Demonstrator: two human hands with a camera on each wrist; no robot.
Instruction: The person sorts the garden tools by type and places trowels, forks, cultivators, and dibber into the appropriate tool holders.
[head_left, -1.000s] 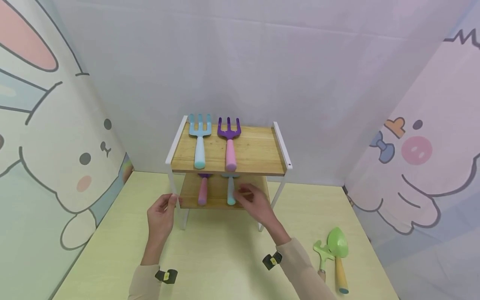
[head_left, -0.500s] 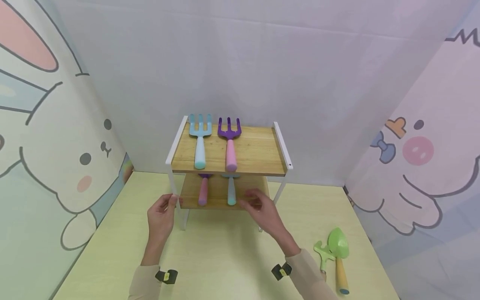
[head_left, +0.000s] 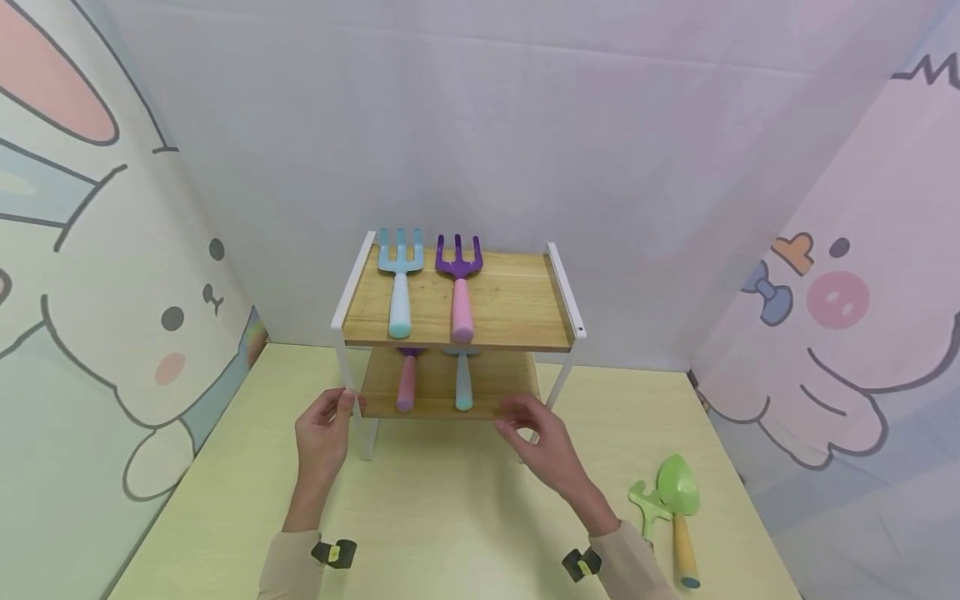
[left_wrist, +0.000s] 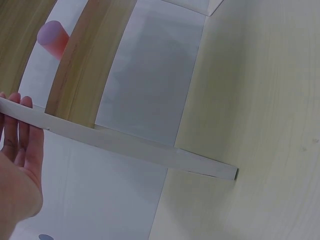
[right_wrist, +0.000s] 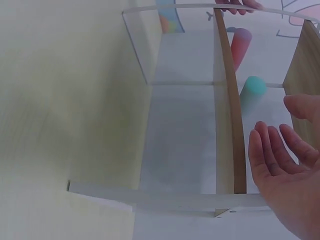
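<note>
A two-tier wooden shelf (head_left: 517, 300) with a white frame stands ahead. My left hand (head_left: 322, 437) holds its left front leg (left_wrist: 135, 145), fingertips showing past the bar in the left wrist view. My right hand (head_left: 546, 446) is at the right front of the lower board, fingers loosely bent and holding nothing. On that board lie a pink-handled hand fork (head_left: 407, 383) and, right of it, a light blue one (head_left: 463, 383); their heads are mostly hidden beneath the top board. Up top, a light blue hand fork (head_left: 400, 287) lies beside a purple one with a pink handle (head_left: 461, 300).
At the table's right lie a green hand trowel (head_left: 678, 492) with a wooden handle and a smaller light green tool (head_left: 648, 504), its lower part hidden. The pale table (head_left: 435, 517) extends in front of the shelf. Cartoon-printed cloth walls (head_left: 495, 150) enclose it behind and at both sides.
My right hand has moved away from the lower light blue hand fork, rightward and toward me, with its fingers spreading. My left hand stays at the leg.
</note>
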